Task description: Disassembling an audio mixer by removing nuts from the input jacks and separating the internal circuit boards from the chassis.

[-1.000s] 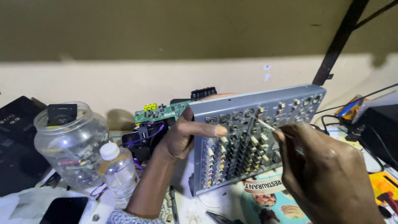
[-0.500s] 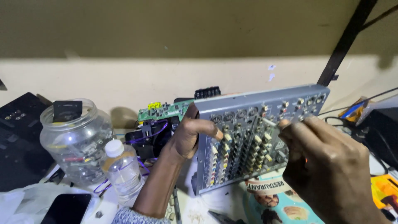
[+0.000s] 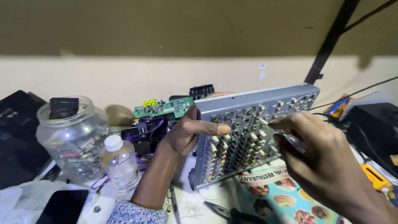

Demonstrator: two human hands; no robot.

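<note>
A grey audio mixer (image 3: 248,132) stands tilted on its edge, its face with rows of knobs and sockets turned toward me. My left hand (image 3: 186,132) grips its left side, thumb laid across the top sockets. My right hand (image 3: 319,153) holds a thin screwdriver with a clear handle (image 3: 286,135); the tip touches the panel near the upper knobs. A green circuit board (image 3: 163,108) sits behind the left hand among purple wires.
A clear jar of small parts (image 3: 72,139) and a small plastic bottle (image 3: 120,164) stand at left. A dark phone (image 3: 62,207) lies near the front edge. Pliers (image 3: 226,211) and a printed picture sheet (image 3: 282,199) lie below the mixer. A black box (image 3: 375,128) and cables sit right.
My right hand has shifted slightly left and up along the panel with the screwdriver. The left hand keeps its grip on the mixer.
</note>
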